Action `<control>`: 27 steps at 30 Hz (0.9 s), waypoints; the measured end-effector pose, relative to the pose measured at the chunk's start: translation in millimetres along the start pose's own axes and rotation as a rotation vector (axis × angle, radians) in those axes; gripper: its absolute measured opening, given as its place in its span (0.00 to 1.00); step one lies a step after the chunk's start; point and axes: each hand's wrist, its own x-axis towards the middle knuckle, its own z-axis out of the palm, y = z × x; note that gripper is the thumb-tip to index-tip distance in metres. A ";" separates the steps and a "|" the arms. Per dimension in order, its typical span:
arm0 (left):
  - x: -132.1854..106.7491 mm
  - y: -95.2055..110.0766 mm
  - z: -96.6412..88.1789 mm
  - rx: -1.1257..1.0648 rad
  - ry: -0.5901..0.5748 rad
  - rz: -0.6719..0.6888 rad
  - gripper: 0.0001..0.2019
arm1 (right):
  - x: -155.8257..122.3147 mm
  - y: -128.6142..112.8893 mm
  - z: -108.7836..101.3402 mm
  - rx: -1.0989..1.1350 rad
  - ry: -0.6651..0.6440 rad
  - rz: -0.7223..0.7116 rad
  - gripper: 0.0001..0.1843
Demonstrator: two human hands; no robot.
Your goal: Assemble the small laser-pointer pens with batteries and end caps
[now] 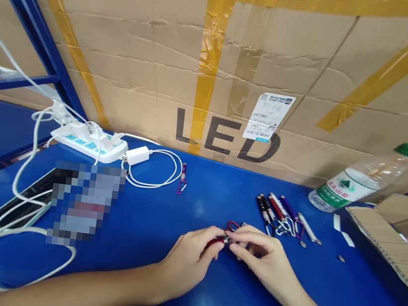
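My left hand [191,249] is closed around the body of a small red keychain flashlight [217,241]. At its silver end, the fingertips of my right hand [260,253] are pinched together, partly covering that end. A red carabiner clip [232,225] shows just behind my fingertips. To the right lies a group of several similar flashlights [275,208] in black, red, purple and silver, with clips attached. Small round silver pieces like button cells [341,258] lie near them. A single purple flashlight [184,171] with a clip lies farther back, left of centre.
A white power strip [90,145] with plugs and cables stands at the back left. A phone [20,204] lies under white cables. A green-capped water bottle [353,185] and an open cardboard box [390,248] are at right. A large taped carton [155,66] walls off the back.
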 end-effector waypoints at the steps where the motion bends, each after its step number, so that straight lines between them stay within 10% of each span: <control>1: 0.5 0.0 -0.1 0.003 -0.003 -0.004 0.09 | 0.1 0.4 -0.5 -0.002 -0.006 -0.002 0.11; 27: -0.4 -3.0 2.1 0.087 -0.006 0.020 0.09 | 1.3 3.7 0.8 0.100 0.000 0.016 0.09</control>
